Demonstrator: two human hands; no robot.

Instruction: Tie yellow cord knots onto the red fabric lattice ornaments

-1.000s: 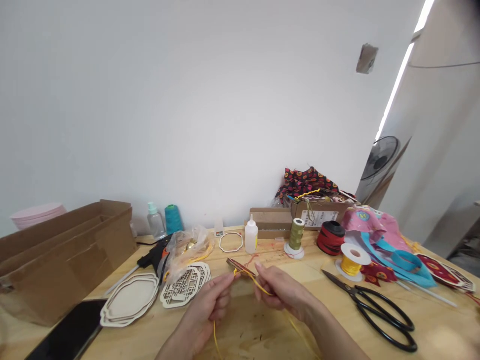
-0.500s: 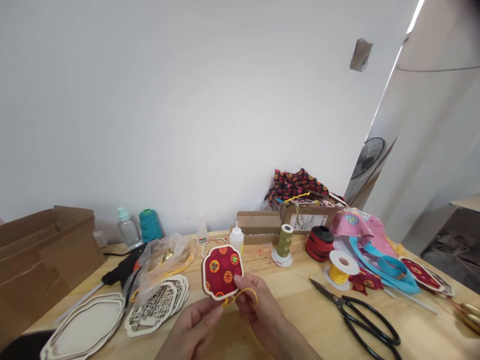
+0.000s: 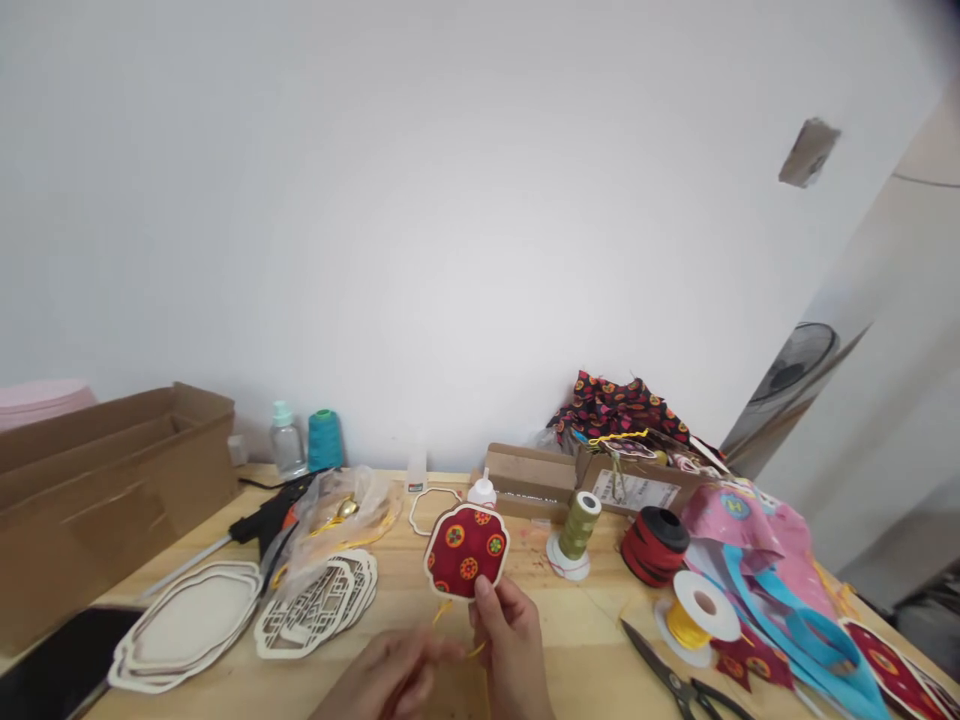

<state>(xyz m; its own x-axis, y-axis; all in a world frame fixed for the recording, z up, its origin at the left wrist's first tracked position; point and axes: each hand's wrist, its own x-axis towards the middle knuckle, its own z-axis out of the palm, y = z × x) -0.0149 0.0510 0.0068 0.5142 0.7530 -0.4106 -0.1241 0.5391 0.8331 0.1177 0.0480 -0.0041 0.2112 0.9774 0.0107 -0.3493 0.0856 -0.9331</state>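
Observation:
My right hand (image 3: 511, 635) is closed on a small plaque (image 3: 466, 548), its thumb on the front face. This plaque has dark red fabric with round orange and green motifs inside a pale scalloped wooden rim. A thin yellow cord (image 3: 441, 610) hangs from its lower edge. Below and to the left, my left hand (image 3: 390, 672) has its fingers drawn together at the cord; they are slightly blurred. Part of the cord shows between the two hands.
Pale wooden frames (image 3: 315, 605) and blank plaques (image 3: 187, 625) lie stacked at left, near a cardboard box (image 3: 127, 510). Black scissors (image 3: 667, 670), a yellow cord spool (image 3: 701, 615), a red cord roll (image 3: 654, 545) and green thread (image 3: 580, 525) stand at right. A glue bottle (image 3: 482, 489) is behind the plaque.
The view has shifted. My left hand has left the plaque's lower edge and moved down to the yellow cord. My right hand keeps the plaque, now gripped at its lower right edge.

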